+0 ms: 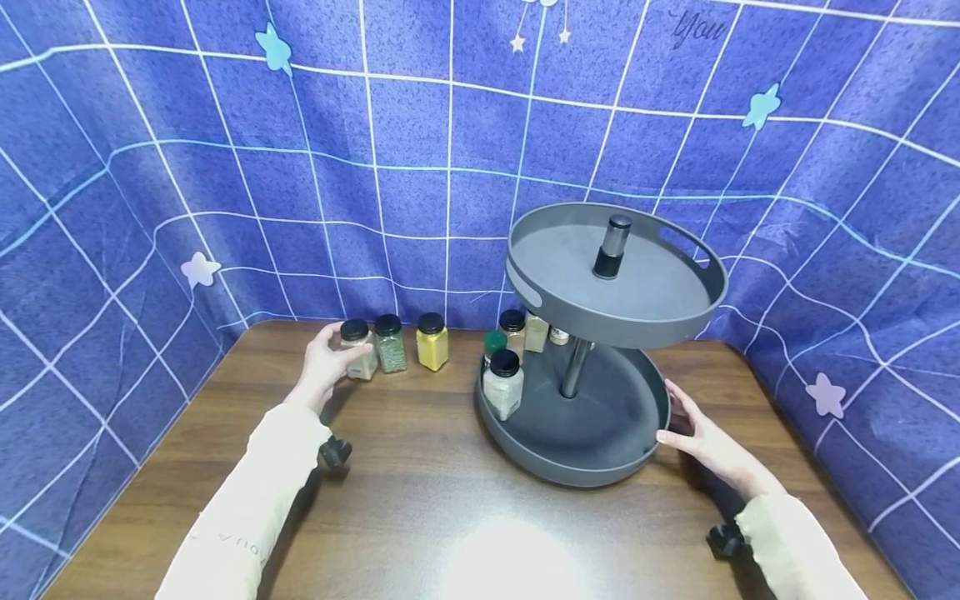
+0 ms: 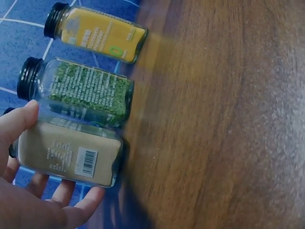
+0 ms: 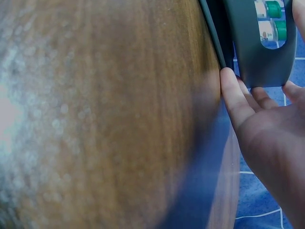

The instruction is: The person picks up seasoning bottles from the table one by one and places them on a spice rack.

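Observation:
At the left of the table, my left hand (image 1: 323,367) holds a glass spice jar of beige powder (image 2: 71,152) with a black lid. The thumb is near the lid end and the fingers lie along the opposite side. Beside it stand a jar of green flakes (image 2: 88,90) and a jar of yellow powder (image 2: 105,36), both black-lidded. My right hand (image 1: 708,437) rests spread fingertips against the outer right wall of a grey two-tier turntable rack (image 1: 573,475). Several jars stand on its lower tier, including a white-filled one (image 1: 503,393) at the left front.
The rack's upper tray (image 1: 615,296) overhangs the lower one around a central post (image 1: 576,367) and partly hides jars at the back. A blue gridded cloth (image 1: 405,200) hangs behind the wooden table (image 1: 405,500). Light glares off the table's front.

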Tool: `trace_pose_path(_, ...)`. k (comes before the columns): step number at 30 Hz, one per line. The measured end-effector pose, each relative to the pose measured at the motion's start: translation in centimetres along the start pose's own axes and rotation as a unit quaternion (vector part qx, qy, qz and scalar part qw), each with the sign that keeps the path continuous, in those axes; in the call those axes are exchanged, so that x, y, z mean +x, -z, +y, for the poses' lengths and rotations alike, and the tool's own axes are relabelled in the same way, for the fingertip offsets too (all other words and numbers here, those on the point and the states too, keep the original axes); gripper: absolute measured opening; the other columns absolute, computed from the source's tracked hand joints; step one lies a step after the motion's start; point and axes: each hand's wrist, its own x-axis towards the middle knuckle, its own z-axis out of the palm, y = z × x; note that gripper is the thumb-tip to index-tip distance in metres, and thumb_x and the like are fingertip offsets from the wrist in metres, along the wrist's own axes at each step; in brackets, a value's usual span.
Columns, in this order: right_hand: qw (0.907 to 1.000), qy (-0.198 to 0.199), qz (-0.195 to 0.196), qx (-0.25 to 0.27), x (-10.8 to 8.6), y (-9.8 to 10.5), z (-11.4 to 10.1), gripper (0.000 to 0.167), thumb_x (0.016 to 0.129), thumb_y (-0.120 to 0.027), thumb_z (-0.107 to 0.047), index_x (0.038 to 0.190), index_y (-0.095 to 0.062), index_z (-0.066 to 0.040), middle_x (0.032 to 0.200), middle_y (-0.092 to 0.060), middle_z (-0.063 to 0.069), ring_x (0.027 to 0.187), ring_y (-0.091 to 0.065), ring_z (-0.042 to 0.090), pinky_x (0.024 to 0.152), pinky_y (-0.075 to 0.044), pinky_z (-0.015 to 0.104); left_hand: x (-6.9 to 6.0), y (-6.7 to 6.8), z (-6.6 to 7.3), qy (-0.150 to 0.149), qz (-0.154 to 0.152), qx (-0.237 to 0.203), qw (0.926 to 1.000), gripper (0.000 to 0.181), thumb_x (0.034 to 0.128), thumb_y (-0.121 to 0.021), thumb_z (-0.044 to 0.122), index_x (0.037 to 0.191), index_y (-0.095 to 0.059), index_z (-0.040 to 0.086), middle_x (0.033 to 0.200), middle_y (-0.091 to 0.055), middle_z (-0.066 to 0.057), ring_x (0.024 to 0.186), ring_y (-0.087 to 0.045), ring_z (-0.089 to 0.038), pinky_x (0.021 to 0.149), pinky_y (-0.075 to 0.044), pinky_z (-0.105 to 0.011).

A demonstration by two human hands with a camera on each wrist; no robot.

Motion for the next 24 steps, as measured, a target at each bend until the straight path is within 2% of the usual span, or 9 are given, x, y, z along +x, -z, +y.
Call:
trace_pose_path(11,1.0000,0.003,0.002,-0.002,0.0,0.0,0.0,0.081,0.091,-0.061,-0.011,0.152,-0.008,-0.010,0.145,-0.026,0.029,0.117,-0.041,0.000,0.090,-0.031,0.005,-0.8,0.5,2.0,-0.002,-0.007,0.023,0.9997,0.063,0.0764,-0.077,0.011,0.131,-0.047,0.004,0.106,-0.051,0.000,0.081,-0.057,-0.004,0.077,-0.055,-0.043)
trace_pose_path(19,0.9999,0.012,0.000,0.000,0.0,0.0,0.2,0.080,0.091,-0.061,-0.010,0.151,-0.008,-0.009,0.145,-0.027,0.029,0.116,-0.042,-0.001,0.091,-0.032,0.006,-1.0,0.4,3.4,-0.004,-0.017,0.036,0.9992,0.061,0.0754,-0.079,0.013,0.128,-0.049,0.005,0.103,-0.051,0.001,0.081,-0.056,-0.006,0.068,-0.056,-0.035)
trace_pose_path(22,0.9999,0.010,-0.002,0.000,0.1,0.1,0.2,0.081,0.091,-0.061,-0.010,0.151,-0.008,-0.009,0.145,-0.026,0.029,0.117,-0.042,-0.001,0.091,-0.032,0.006,-1.1,0.4,4.1,-0.008,-0.020,0.050,0.9985,0.061,0.0754,-0.079,0.014,0.128,-0.049,0.006,0.105,-0.051,-0.001,0.081,-0.055,-0.007,0.065,-0.056,-0.034)
trace_pose_path(24,1.0000,0.009,0.000,-0.002,0.1,0.1,0.2,0.080,0.091,-0.061,-0.011,0.151,-0.008,-0.009,0.145,-0.027,0.029,0.118,-0.042,0.003,0.091,-0.032,0.007,-1.4,0.4,4.6,-0.009,-0.021,0.061,0.9979,0.061,0.0755,-0.079,0.016,0.128,-0.049,0.007,0.108,-0.051,-0.002,0.083,-0.054,-0.008,0.064,-0.055,-0.036)
